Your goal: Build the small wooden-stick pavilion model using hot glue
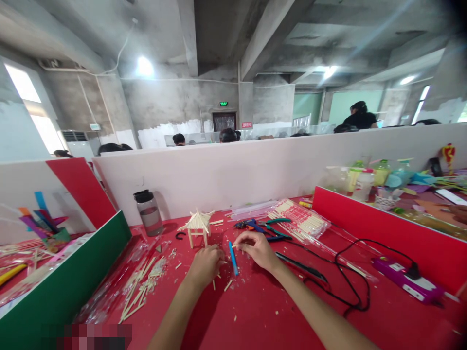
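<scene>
A small pavilion built from pale wooden sticks [198, 224] stands upright on the red table, just beyond my left hand [207, 265]. That hand's fingers are curled together low over the table; whatever they hold is hidden. My right hand [258, 249] pinches a short piece of wooden stick [235, 246] between thumb and fingertips. Beneath that piece, between the two hands, lies a blue pen-like stick [233, 261]. Stick offcuts [228, 285] are scattered near the left fingers. A glue gun [249, 224] and green-handled pliers [279, 229] lie beyond my right hand.
Loose sticks [136, 296] and clear wrappers lie left, before a green divider [73, 277]. A water bottle [149, 214] stands at the back. Bundled sticks [301, 218], a black-handled cutter [301, 266], a looping cable and a purple power strip [406, 279] are right.
</scene>
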A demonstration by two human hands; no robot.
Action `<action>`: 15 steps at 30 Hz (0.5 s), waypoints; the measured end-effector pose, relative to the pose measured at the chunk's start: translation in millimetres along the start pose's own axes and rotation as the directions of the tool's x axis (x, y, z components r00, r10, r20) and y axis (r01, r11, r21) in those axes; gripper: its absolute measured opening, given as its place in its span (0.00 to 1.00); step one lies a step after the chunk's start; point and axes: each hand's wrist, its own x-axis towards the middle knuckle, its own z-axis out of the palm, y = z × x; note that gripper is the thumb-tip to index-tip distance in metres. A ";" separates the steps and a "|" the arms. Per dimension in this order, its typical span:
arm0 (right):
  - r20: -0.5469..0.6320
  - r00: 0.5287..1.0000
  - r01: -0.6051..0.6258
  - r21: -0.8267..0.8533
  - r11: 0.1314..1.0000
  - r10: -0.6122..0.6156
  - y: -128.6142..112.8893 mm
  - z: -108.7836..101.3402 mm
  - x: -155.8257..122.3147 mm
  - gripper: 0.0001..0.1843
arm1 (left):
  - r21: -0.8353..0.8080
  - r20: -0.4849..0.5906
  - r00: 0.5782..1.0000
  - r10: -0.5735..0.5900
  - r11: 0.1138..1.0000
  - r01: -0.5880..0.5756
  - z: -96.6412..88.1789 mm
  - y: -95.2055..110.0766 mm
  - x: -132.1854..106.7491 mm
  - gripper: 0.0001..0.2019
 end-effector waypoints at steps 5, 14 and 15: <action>0.035 0.999 -0.022 0.009 1.000 0.021 0.0 0.2 -0.7 0.12 | 0.009 0.042 0.999 -0.015 1.000 0.015 0.6 0.2 0.4 0.06; 0.140 0.990 -0.002 -0.107 0.994 0.017 0.2 -3.1 0.3 0.10 | -0.465 -0.083 0.986 -0.144 0.881 0.089 -15.6 7.1 8.1 0.11; 0.159 0.987 0.021 -0.134 0.991 0.001 0.8 -3.3 0.3 0.08 | -0.571 -0.083 0.985 -0.151 0.818 0.077 -18.5 8.8 9.6 0.11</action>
